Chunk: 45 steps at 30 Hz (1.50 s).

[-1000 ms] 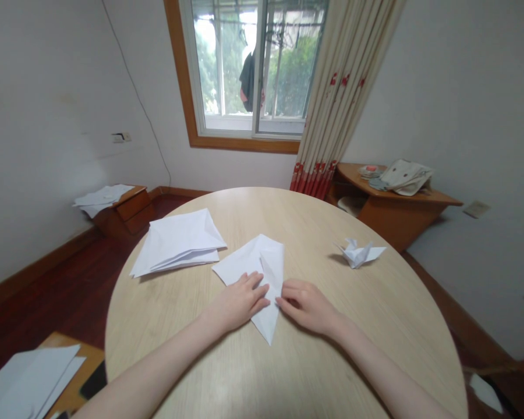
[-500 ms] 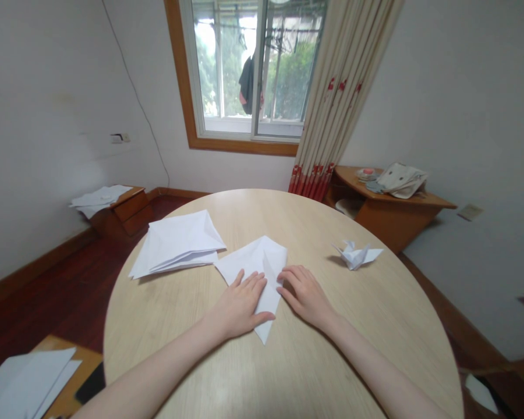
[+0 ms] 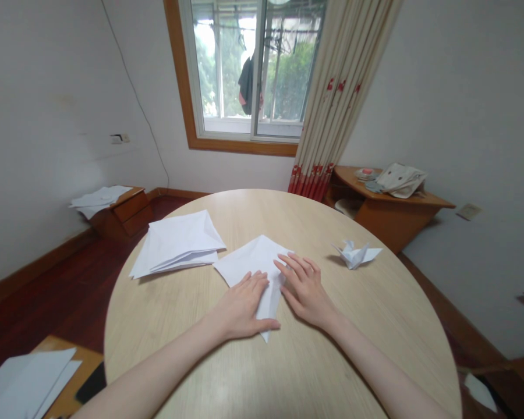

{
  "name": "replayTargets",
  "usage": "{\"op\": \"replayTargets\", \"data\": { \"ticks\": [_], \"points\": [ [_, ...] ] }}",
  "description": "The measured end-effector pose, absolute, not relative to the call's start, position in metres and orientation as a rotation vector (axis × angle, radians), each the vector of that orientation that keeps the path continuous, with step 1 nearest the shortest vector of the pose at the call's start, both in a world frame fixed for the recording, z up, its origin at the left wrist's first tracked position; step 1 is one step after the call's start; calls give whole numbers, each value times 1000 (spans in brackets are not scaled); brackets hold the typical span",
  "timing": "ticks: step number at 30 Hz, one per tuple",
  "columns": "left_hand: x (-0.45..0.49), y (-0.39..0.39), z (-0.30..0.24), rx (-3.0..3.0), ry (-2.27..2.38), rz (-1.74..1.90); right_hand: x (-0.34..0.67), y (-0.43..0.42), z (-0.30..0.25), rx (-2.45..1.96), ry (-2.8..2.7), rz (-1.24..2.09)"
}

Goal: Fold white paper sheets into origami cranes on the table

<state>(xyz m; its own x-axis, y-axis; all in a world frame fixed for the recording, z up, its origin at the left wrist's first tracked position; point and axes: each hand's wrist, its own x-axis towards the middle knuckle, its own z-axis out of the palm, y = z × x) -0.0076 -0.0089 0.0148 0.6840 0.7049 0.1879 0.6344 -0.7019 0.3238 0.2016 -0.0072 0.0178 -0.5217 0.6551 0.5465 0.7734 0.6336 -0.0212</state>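
A white sheet of paper (image 3: 244, 259), partly folded, lies on the round table with one pointed end toward me. My left hand (image 3: 248, 305) rests flat across its lower left part, fingers stretched and thumb reaching over the narrow tip. At the paper's right edge is my right hand (image 3: 303, 288), its fingers apart and lightly bent, with the fingertips at the upper right side. That hand covers part of the right edge. A folded paper crane (image 3: 353, 255) sits farther right. Left of the sheet lies a stack of white paper (image 3: 181, 238).
The round wooden table (image 3: 279, 384) fills the middle. More paper sheets (image 3: 30, 381) lie low at the left on a wooden surface. A corner desk (image 3: 397, 206) holding a cloth bag (image 3: 402, 179) stands behind at the right, beside the curtain (image 3: 332, 105).
My right hand has moved slightly up, its fingers spreading over the paper's right side. The flap standing there has been turned outward to the right. My left hand stays nearly in place.
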Motion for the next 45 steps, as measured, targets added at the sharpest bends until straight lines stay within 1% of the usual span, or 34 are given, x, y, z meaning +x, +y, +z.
{"op": "replayTargets", "data": {
  "ticks": [4, 8, 12, 21, 26, 31, 39, 45],
  "points": [
    [-8, -11, 16, 2618, 1025, 470, 206, -7, 23, -976, -2337, -272],
    [-7, -15, 23, 2557, 947, 456, 213, -2, 24, -834, -2340, -158],
    [-7, -17, 28, 2535, 873, 431, 220, 2, 24, -791, -2344, -6],
    [-9, -17, 32, 2579, 778, 396, 227, 0, 28, -1149, -2423, 431],
    [-8, -19, 31, 2627, 744, 393, 227, 1, 30, -1242, -2385, 570],
    [-7, -17, 25, 2675, 775, 419, 227, -1, 31, -1235, -2365, 598],
    [-7, -16, 24, 2739, 970, 540, 223, -1, 28, -1175, -2394, 456],
    [-7, -15, 20, 2683, 1152, 776, 222, 2, 20, -1208, -2361, 374]
  ]
}}
